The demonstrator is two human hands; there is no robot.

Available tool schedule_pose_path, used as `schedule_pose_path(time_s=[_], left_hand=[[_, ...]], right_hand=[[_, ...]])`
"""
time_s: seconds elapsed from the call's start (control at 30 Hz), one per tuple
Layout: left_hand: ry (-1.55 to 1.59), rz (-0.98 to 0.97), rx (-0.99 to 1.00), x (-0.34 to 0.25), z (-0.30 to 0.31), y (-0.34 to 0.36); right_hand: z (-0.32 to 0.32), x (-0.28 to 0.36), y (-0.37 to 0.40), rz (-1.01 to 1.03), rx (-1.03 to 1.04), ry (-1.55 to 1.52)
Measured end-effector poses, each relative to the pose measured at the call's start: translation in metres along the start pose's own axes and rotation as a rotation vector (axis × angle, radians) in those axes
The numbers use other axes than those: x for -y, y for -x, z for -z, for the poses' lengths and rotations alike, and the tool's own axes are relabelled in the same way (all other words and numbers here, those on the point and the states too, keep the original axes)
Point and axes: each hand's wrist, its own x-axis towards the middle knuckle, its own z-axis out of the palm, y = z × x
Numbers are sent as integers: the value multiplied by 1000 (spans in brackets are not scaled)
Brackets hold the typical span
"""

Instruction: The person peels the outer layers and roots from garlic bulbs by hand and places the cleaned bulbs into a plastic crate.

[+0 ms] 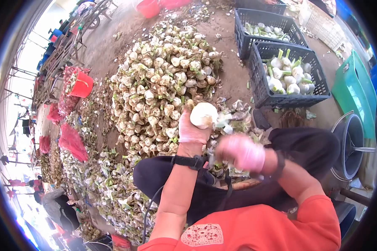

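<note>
As a red bucket point(81, 85) flanks heaped bulbs point(163, 83), a worker's gloved left hand point(191, 131) is wrapped around one white bulb point(203, 115) above the knees; the blurred right hand point(242, 152) hides its grip. Trimming seems under way, calling for a steady hold; black crate point(289, 100) at right

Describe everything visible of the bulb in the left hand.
The bulb is white, rounded and smooth-looking, with a brownish patch at its lower edge; no green stalk shows. The pink-gloved left hand grips it from below, raised in front of the pile of bulbs on the ground. The blurred right hand is lower, not touching it.
</note>
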Motion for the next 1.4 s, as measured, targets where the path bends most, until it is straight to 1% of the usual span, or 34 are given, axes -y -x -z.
schedule_pose_path(time_s=[0.03, 0.07, 0.1, 0.13, 0.17, 0.2, 0.27, 0.33, 0.37, 0.4, 0.47, 0.53, 0.57, 0.6, 0.67, 0.73, 0.77, 0.8, 0.83, 0.87, 0.93, 0.97, 1.0, 1.03, 1.07, 1.1, 1.13, 1.17, 1.2, 1.23, 1.27, 1.3, 1.33, 1.4], left_hand=[[-64, -4, -67, -4, -11, 2], [-62, -6, -66, -4, -14, 2], [-58, -21, -55, -3, -15, 3], [-58, -34, -42, -1, -16, 2], [-186, -78, -25, 4, -15, 1], [-190, -73, -23, 5, -15, 0], [-11, 76, 11, 10, -19, -4], [10, 94, 17, 20, -29, -3], [-36, 83, -32, 25, -33, -3], [-82, 72, -80, 29, -36, -5], [-135, 69, -83, 39, -36, -11], [-226, 34, -92, 44, -29, -20], [58, 233, 154, 35, -6, -33], [58, 231, 152, 38, -15, -29], [-234, 117, -217, 46, -43, -19], [-227, 118, -178, 45, -29, -31], [-233, 88, -114, 43, -19, -39], [-243, 68, -42, 42, -16, -43], [-278, 93, -168, 41, -26, -40], [-211, 146, -78, 42, -31, -37], [-84, 167, 164, 47, -27, -39], [-161, 101, 70, 53, -28, -40], [-243, 28, -22, 59, -32, -40], [-176, 19, 119, 64, -34, -40], [-155, 28, 174, 72, -37, -34], [-287, -21, 187, 82, -41, -32], [-417, -73, 199, 91, -48, -28], [-515, -86, 254, 99, -56, -21], [-794, -192, 302, 101, -58, -19], [-885, -283, 335, 104, -56, -19], [-975, -375, 363, 106, -54, -20], [-823, -288, 319, 106, -63, -18], [-820, -287, 314, 102, -66, -15], [-848, -190, 133, 95, -67, -12]], right_hand=[[-13, 6, 14, -91, 216, 13], [-32, -4, 32, -208, 444, 51], [-30, -5, 41, -289, 535, 14], [-26, -12, 49, -290, 531, 14], [-22, -21, 55, -396, 478, 87], [-19, -26, 58, -505, 423, 158], [8, -13, 36, -685, 94, -9], [34, -2, 19, -743, -177, -43], [41, -3, 12, -686, -255, 39], [47, -5, 7, -627, -331, 122], [52, -9, -4, -603, -370, 195], [56, -13, -9, -558, -264, 228], [51, -16, -5, -348, -310, 258], [43, -14, -2, -233, -167, 122], [34, 22, -2, -104, 99, -111], [35, 22, 13, -311, 309, -180], [47, 11, 15, -401, 341, -125], [40, -17, 30, -351, 204, 99], [42, -28, 38, -503, 301, 353], [51, -33, 47, -673, 392, 611], [59, -30, 50, -804, 275, 333], [62, -26, 48, -833, 178, 228], [66, -21, 44, -853, 93, 227], [64, -26, 46, -766, -112, 36], [59, -37, 49, -665, -309, -152], [53, -54, 48, -568, -393, -622], [73, -36, 41, -732, -382, -947], [69, -45, 45, -672, -491, -1170], [63, -59, 49, -599, -597, -1390], [63, -73, 53, -483, -567, -1590], [57, -118, 75, -233, -536, -1968], [69, -122, 71, -368, -723, -1648], [87, -124, 65, -489, -879, -1313], [139, -110, 57, -590, -1023, -1269]])
